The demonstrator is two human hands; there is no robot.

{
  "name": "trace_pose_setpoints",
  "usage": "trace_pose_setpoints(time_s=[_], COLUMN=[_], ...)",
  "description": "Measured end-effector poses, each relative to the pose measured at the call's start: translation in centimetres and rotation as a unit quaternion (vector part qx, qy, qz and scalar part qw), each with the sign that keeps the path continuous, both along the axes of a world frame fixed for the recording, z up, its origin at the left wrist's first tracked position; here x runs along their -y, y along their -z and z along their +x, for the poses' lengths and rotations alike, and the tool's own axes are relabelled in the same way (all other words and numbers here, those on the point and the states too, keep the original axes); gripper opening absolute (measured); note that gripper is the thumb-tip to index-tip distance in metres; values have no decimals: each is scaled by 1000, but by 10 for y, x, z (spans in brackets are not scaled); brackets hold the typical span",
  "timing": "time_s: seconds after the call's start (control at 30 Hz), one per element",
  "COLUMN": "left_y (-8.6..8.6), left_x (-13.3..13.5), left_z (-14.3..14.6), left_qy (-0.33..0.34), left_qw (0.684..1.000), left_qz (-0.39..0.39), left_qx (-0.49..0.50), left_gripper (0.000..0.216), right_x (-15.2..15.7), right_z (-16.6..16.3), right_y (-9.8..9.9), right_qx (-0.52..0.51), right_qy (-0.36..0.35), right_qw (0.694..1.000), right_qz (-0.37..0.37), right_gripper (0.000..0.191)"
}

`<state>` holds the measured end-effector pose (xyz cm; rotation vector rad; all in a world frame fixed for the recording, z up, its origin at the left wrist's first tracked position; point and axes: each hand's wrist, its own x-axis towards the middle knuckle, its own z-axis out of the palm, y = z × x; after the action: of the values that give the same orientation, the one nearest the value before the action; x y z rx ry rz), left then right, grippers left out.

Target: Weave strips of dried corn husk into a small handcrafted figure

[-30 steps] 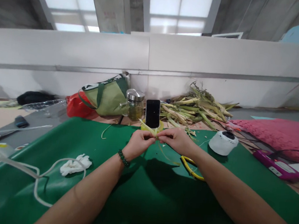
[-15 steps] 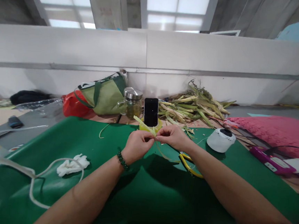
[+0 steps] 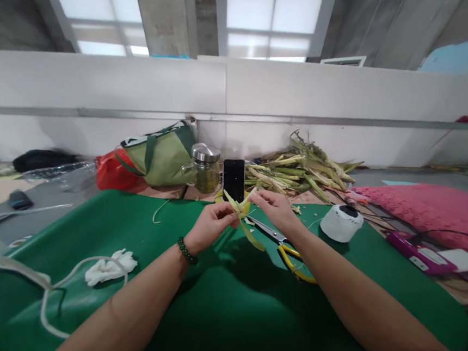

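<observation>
My left hand (image 3: 211, 224) and my right hand (image 3: 275, 209) meet above the green mat (image 3: 223, 300), both pinched on a yellow-green leaf strip (image 3: 243, 220). The strip is folded between the fingers, with one end poking up and one hanging down towards the mat. A green bead bracelet (image 3: 186, 250) circles my left wrist. Yellow-handled scissors (image 3: 287, 248) lie on the mat just under my right forearm.
A white roll of string (image 3: 340, 223) sits right of my hands. Behind stand a dark phone (image 3: 233, 180), a glass jar (image 3: 205, 168), a green bag (image 3: 160, 152) and a heap of leaves (image 3: 300, 167). A white cord and cloth (image 3: 105, 265) lie at left; pink fabric (image 3: 428, 206) at right.
My hands have lifted slightly and my right hand has pulled up and back. The strip's lower end now hangs free, and the scissors show more.
</observation>
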<state>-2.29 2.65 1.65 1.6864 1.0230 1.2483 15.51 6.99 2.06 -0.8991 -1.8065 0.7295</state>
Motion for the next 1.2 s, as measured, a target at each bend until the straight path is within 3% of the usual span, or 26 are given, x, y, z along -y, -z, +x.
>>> trace_pose_setpoints(time_s=[0.23,0.53,0.77,0.97,1.2], left_y=[7,5,9,4,5], left_x=[-1,1,-3,1,2], left_z=[4,3,2,3,5], left_qy=[33,106,46,28,37], left_qw=[998,988,996,999,995], left_qz=[-22,-87,-58,-23,-76], left_qx=[49,71,46,16,60], left_gripper=[12,23,22,23,26], right_x=[8,10,7,6,7], right_z=[-6,0,1,6,9], right_y=[2,-3,-5,-7,-8], right_qx=[80,61,115,143,147], right_qy=[-12,-96,-110,-115,-113], right_qw=[996,993,985,979,975], right_qz=[31,26,68,86,121], right_gripper=[23,14,27,20,14])
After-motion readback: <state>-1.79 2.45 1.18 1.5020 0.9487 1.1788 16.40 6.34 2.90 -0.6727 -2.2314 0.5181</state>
